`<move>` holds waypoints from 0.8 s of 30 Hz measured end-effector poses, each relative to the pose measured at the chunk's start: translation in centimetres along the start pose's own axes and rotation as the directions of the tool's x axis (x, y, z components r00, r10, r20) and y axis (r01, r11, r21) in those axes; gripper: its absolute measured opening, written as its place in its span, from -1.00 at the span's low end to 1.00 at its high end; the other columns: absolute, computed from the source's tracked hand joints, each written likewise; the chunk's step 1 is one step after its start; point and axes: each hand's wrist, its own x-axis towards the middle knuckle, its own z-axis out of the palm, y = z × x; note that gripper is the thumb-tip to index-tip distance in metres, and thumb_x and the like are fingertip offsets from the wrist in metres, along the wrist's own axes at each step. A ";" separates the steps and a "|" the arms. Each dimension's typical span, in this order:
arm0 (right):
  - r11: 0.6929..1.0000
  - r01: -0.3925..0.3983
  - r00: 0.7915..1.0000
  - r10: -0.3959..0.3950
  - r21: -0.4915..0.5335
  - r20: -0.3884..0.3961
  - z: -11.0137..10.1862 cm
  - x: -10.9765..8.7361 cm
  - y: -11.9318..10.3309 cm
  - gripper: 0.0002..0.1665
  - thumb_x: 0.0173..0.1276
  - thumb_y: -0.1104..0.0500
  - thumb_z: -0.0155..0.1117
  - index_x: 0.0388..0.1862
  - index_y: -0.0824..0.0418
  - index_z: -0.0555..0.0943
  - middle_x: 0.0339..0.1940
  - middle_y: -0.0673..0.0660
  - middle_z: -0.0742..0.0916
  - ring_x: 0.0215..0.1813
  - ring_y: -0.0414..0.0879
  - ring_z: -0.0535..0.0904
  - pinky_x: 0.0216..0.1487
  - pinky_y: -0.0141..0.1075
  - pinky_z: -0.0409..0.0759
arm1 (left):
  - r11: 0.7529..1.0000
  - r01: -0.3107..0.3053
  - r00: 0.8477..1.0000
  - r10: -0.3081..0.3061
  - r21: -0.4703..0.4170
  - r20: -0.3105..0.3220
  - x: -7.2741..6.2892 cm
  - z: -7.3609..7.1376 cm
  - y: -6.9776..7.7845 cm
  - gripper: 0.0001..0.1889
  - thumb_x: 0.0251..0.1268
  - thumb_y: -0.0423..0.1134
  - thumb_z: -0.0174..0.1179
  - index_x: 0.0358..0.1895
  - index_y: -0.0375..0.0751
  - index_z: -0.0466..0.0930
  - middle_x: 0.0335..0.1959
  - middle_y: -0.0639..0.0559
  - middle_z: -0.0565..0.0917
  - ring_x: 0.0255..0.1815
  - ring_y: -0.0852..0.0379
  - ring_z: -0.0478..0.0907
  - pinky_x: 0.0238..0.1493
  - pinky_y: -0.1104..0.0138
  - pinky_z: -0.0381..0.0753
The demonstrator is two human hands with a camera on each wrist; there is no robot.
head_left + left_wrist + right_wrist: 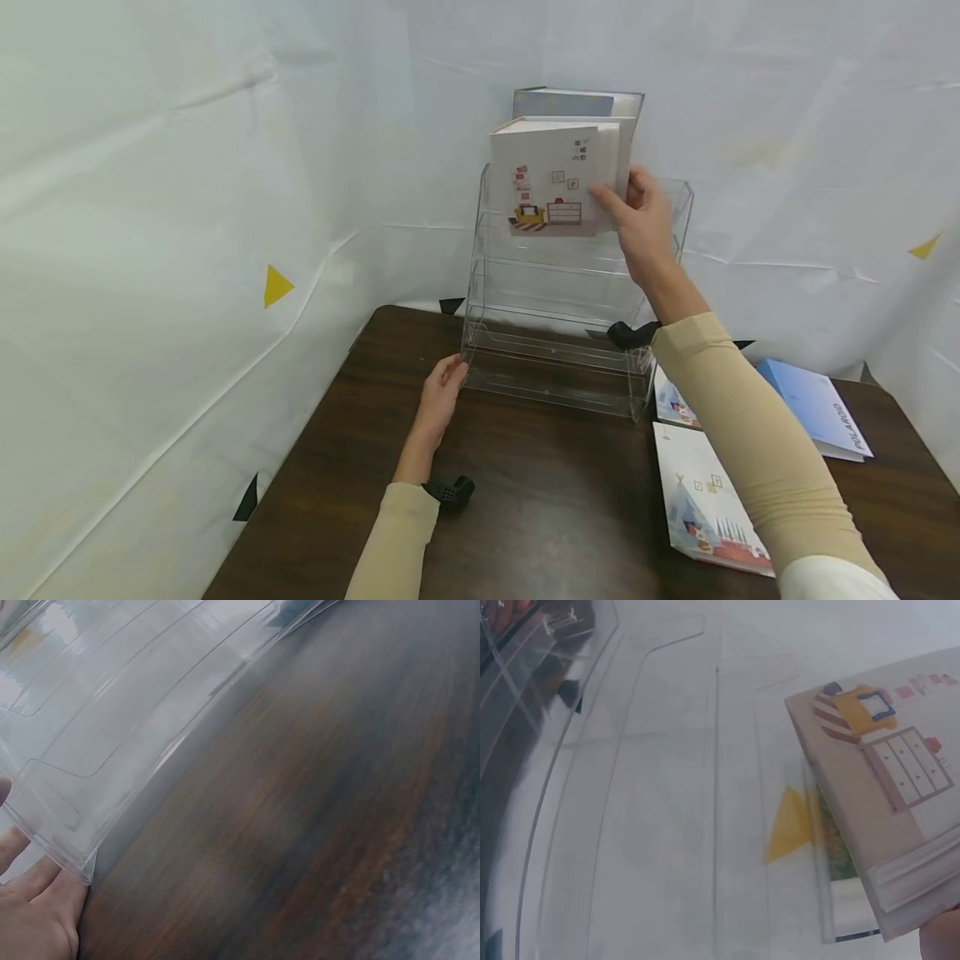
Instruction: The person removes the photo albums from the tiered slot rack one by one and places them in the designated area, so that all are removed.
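My right hand (647,218) grips a white book (551,183) by its right side, thumb on the cover. Drawings of a yellow armchair and a chest of drawers mark that cover, also seen in the right wrist view. The book is raised before the upper part of a clear tiered display rack (547,392). Behind it, a second book with a blue-grey cover (562,103) stands at the rack's top. At the rack's lower left front corner, my left hand (438,398) holds the clear side edge, its fingers (46,889) partly behind the plastic.
The rack stands on a dark wooden table (525,500). To its right lie a white book with a tent picture (705,492), another partly hidden picture book (671,400) and a blue POLAROID book (817,408). White sheeting (225,208) hangs behind and at left.
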 end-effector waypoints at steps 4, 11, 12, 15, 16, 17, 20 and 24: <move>0.997 0.061 0.998 -0.060 0.036 -0.031 -1.2 -1.3 -1.0 -0.51 0.50 0.19 0.49 0.35 0.12 0.61 0.29 0.10 0.77 0.36 -0.05 0.67 0.42 -0.09 0.60 | 1.000 -0.002 1.000 0.002 0.002 0.006 0.2 0.3 0.0 -0.42 0.73 0.12 0.07 0.61 -0.04 0.38 0.64 -0.13 0.41 0.70 -0.14 0.30 0.66 -0.16 0.33; 0.998 0.060 0.996 -0.058 0.019 -0.061 -3.6 -4.9 -2.2 -0.44 0.52 0.14 0.48 0.44 0.08 0.59 0.33 0.07 0.76 0.36 -0.07 0.67 0.29 -0.25 0.65 | 1.000 -0.016 1.000 0.016 -0.001 -0.002 0.7 -0.3 0.0 -0.39 0.71 0.17 0.08 0.60 -0.06 0.38 0.64 -0.15 0.41 0.68 -0.17 0.33 0.67 -0.18 0.31; 0.998 0.058 0.996 -0.057 0.012 -0.068 -3.9 -5.5 -2.2 -0.43 0.53 0.14 0.47 0.45 0.08 0.57 0.34 0.07 0.76 0.36 -0.07 0.67 0.27 -0.26 0.65 | 1.000 -0.014 1.000 0.014 -0.003 0.000 0.7 -0.4 -0.1 -0.39 0.72 0.16 0.07 0.60 -0.07 0.38 0.64 -0.16 0.41 0.68 -0.17 0.33 0.67 -0.18 0.31; 0.999 0.034 0.993 -0.034 -0.003 -0.111 -5.1 -7.6 -2.4 -0.43 0.55 0.13 0.44 0.47 0.10 0.54 0.37 0.09 0.74 0.38 -0.06 0.66 0.26 -0.25 0.63 | 1.000 -0.009 1.000 0.009 -0.001 -0.003 0.7 -0.9 -0.3 -0.40 0.72 0.15 0.07 0.60 -0.07 0.38 0.63 -0.16 0.42 0.68 -0.18 0.33 0.67 -0.20 0.30; 1.000 0.023 0.991 -0.024 -0.010 -0.132 -5.5 -8.2 -2.4 -0.44 0.56 0.12 0.43 0.47 0.11 0.53 0.38 0.10 0.73 0.39 -0.05 0.65 0.30 -0.20 0.61 | 1.000 -0.010 1.000 0.010 -0.001 -0.005 0.7 -1.0 -0.4 -0.40 0.72 0.15 0.08 0.59 -0.07 0.39 0.63 -0.16 0.42 0.67 -0.18 0.34 0.66 -0.19 0.31; 1.000 0.007 0.988 -0.010 -0.019 -0.152 -5.9 -8.8 -2.5 -0.43 0.58 0.11 0.41 0.48 0.11 0.51 0.41 0.11 0.71 0.41 -0.04 0.63 0.36 -0.13 0.58 | 1.000 -0.012 1.000 0.012 0.000 -0.008 0.8 -1.1 -0.4 -0.40 0.72 0.15 0.08 0.59 -0.08 0.39 0.62 -0.16 0.43 0.67 -0.18 0.35 0.66 -0.19 0.31; 0.996 -0.067 0.976 0.053 -0.060 -0.211 -7.3 -10.7 -2.4 -0.41 0.62 0.05 0.35 0.53 0.07 0.45 0.47 0.10 0.65 0.46 -0.04 0.57 0.53 0.08 0.45 | 1.000 -0.025 1.000 0.025 -0.003 -0.011 1.0 -1.4 -0.4 -0.39 0.71 0.16 0.08 0.59 -0.09 0.39 0.62 -0.18 0.43 0.67 -0.19 0.35 0.66 -0.20 0.31; 0.986 -0.148 0.960 0.126 -0.072 -0.250 -9.8 -13.3 -1.9 -0.37 0.63 0.04 0.33 0.58 0.05 0.41 0.40 0.02 0.69 0.37 -0.13 0.62 0.44 -0.15 0.61 | 1.000 -0.020 1.000 0.020 -0.012 -0.004 1.2 -1.7 -0.4 -0.38 0.71 0.17 0.09 0.59 -0.10 0.38 0.63 -0.18 0.41 0.68 -0.18 0.32 0.68 -0.19 0.28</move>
